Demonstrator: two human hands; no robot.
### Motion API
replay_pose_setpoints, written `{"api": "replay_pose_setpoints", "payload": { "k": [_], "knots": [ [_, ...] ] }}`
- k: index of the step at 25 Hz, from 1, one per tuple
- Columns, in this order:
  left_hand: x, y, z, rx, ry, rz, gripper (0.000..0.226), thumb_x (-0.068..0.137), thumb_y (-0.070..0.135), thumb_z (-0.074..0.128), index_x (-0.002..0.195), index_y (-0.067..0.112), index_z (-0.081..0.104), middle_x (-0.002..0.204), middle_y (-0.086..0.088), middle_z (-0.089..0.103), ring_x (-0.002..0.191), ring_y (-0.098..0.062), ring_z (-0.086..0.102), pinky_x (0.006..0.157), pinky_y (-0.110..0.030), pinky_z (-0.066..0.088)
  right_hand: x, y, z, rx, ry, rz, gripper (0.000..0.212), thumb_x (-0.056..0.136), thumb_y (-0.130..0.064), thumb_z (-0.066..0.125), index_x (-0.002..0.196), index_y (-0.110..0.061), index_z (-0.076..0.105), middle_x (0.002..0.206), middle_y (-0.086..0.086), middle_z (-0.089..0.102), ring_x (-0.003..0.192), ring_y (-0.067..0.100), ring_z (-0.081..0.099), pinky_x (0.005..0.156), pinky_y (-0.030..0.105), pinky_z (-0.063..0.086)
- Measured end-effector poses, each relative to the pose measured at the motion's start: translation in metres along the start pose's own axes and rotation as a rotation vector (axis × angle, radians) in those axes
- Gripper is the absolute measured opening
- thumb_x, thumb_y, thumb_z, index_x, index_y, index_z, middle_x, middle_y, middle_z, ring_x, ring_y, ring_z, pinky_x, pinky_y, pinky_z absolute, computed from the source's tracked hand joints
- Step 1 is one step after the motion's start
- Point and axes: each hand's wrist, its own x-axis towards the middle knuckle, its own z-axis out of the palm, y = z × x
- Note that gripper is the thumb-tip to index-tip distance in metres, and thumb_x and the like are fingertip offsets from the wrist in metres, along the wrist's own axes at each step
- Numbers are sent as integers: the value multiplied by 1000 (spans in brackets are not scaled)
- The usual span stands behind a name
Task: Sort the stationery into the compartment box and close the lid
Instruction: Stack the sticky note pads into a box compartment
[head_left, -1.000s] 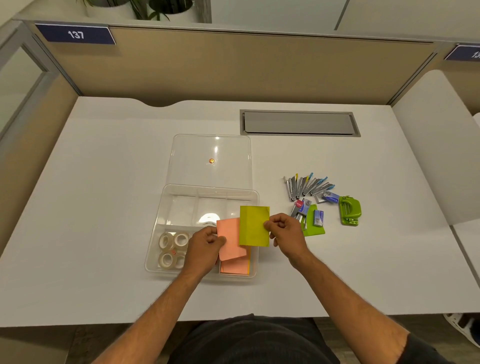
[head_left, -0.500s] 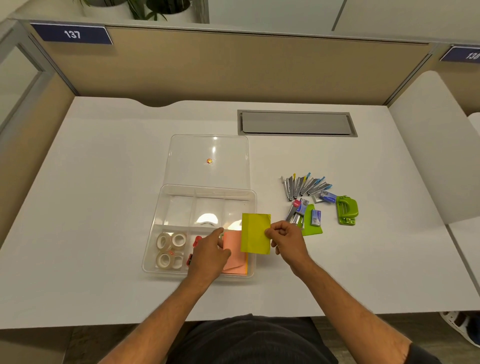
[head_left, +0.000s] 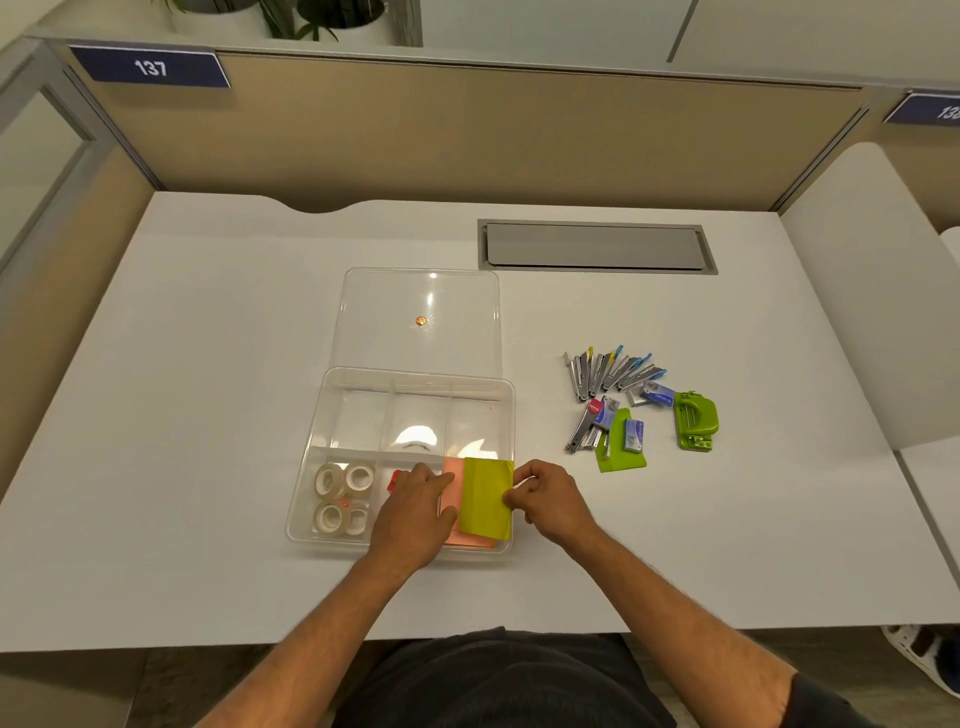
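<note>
Right hand (head_left: 550, 501) pinches green sticky-note pad (head_left: 485, 501) over compartment box's (head_left: 332, 384) near-right cell, above orange pad (head_left: 451, 483). Left hand (head_left: 415, 512) flat, fingers loose, presses orange pad. Lid (head_left: 421, 312) open.

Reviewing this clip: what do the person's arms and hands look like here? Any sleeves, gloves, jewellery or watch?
Both forearms are bare with visible hair. The left hand and right hand are ungloved, with no rings, watch or bracelet showing. A dark sleeve edge shows only at the right upper arm, bottom right corner; a dark garment covers the torso.
</note>
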Motion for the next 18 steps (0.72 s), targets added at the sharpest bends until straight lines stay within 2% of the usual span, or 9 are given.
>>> {"api": "replay_pose_setpoints", "payload": {
  "k": [4, 7, 9, 12, 14, 16, 18],
  "knots": [
    [2, -2, 3, 225, -44, 16, 50, 95, 40, 51, 143, 26, 46, 127, -5, 49, 119, -23, 43, 90, -34, 47, 2, 0, 4, -73, 5, -21, 20, 82, -19, 77, 94, -16, 62, 86, 7, 72, 67, 12, 62, 63, 28, 51],
    [1, -6, 7, 331, -71, 21, 47, 101, 45, 40, 145, 30, 44, 132, -7, 48, 126, -26, 39, 96, -36, 44, 2, 2, 2, -65, 24, -23, 18, 81, -19, 77, 89, -20, 61, 80, 3, 71, 65, 10, 62, 60, 27, 52],
    [0, -7, 8, 318, -62, 35, 44, 102, 46, 38, 144, 33, 45, 132, -6, 48, 126, -26, 40, 99, -36, 42, 3, 3, 1, -68, 29, -18, 18, 80, -19, 77, 87, -22, 61, 77, 1, 70, 64, 8, 62, 58, 25, 50],
    [-1, -4, 3, 198, 97, 98, 39, 100, 43, 45, 136, 30, 53, 118, -1, 53, 110, -19, 48, 87, -31, 46, 6, 4, 3, -81, 10, -4, 18, 79, -18, 78, 90, -19, 63, 80, 3, 72, 59, 7, 59, 56, 24, 47],
    [0, -4, -1, 120, 192, 138, 40, 98, 39, 51, 136, 26, 53, 124, -2, 54, 115, -21, 50, 89, -33, 48, 7, 4, 7, -108, -39, -6, 20, 80, -16, 76, 97, -18, 64, 84, 5, 73, 59, 8, 58, 58, 26, 50],
    [2, -8, -1, 90, 177, 157, 52, 98, 40, 53, 146, 23, 43, 150, -3, 41, 139, -26, 37, 108, -39, 39, 6, 3, 12, -183, -77, -58, 25, 82, -18, 73, 106, -18, 65, 87, 6, 73, 66, 11, 63, 69, 31, 56],
    [5, -15, 3, 148, 77, 157, 67, 99, 47, 47, 156, 24, 19, 165, 0, 7, 152, -22, 3, 120, -42, 15, 6, 1, 14, -341, -47, -139, 28, 83, -27, 70, 110, -23, 63, 87, 4, 73, 77, 16, 67, 76, 34, 57]
  ]
}}
